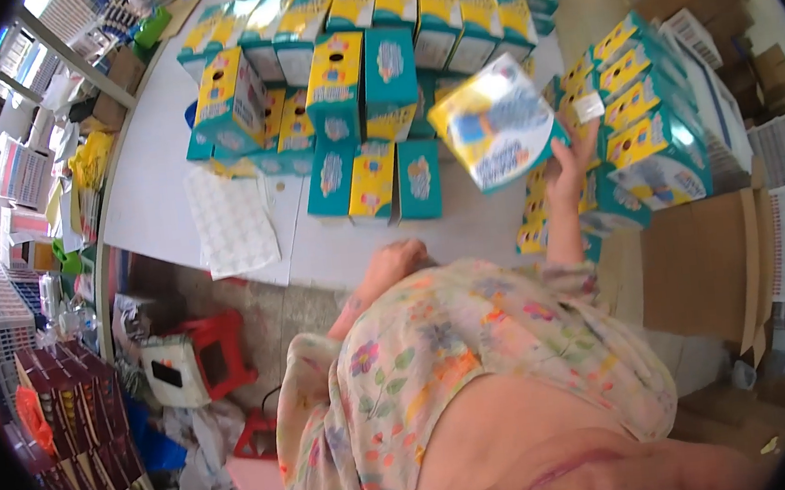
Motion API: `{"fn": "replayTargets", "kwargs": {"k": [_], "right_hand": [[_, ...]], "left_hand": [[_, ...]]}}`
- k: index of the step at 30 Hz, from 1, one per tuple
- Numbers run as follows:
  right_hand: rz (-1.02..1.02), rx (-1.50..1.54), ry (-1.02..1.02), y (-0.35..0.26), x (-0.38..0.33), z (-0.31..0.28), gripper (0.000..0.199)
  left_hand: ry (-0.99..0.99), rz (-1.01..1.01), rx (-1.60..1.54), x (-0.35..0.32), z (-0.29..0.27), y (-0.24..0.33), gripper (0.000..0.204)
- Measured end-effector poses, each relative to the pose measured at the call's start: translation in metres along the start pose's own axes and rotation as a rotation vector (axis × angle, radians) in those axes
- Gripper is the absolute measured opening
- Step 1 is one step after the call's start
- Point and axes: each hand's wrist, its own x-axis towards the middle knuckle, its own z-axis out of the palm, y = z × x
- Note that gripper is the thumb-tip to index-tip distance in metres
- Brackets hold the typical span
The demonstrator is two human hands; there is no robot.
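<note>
My right hand (573,163) grips a white, yellow and teal cardboard box (492,125) by its right edge. The box is tilted and held above the table, its printed face up. A small white square label (589,108) shows by the fingertips of that hand; whether it sticks to a finger or to a box behind cannot be told. My left hand (396,262) is curled closed at the table's near edge, close to my body, and what its fingers may hold is hidden. Just beyond it stand several teal and yellow boxes (371,183).
More such boxes (437,23) fill the table's far side in rows, and another stack (639,136) stands at right. A white sheet with a faint grid (231,221) lies on the white table (146,188). An open carton (702,267) is at right, a red stool (223,351) at lower left.
</note>
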Motion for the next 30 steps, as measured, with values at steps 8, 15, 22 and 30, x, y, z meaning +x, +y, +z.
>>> {"fn": "replayTargets", "kwargs": {"k": [8,15,22,30], "right_hand": [[0.195,-0.045,-0.724,-0.058,0.009,0.043,0.115],[0.457,-0.18,-1.576,0.002,0.048,0.114,0.113],[-0.077,-0.547,-1.527,0.058,0.027,0.169,0.088],[0.164,-0.561,-0.804,0.049,-0.004,0.076,0.013]], "left_hand": [[0.204,0.122,-0.063,0.0,-0.026,0.007,0.008],[-0.115,-0.001,-0.285,0.0,-0.036,0.017,0.036],[0.051,-0.175,-0.316,-0.01,-0.013,-0.021,0.005],[-0.022,0.087,-0.017,-0.007,-0.025,0.03,0.012]]}}
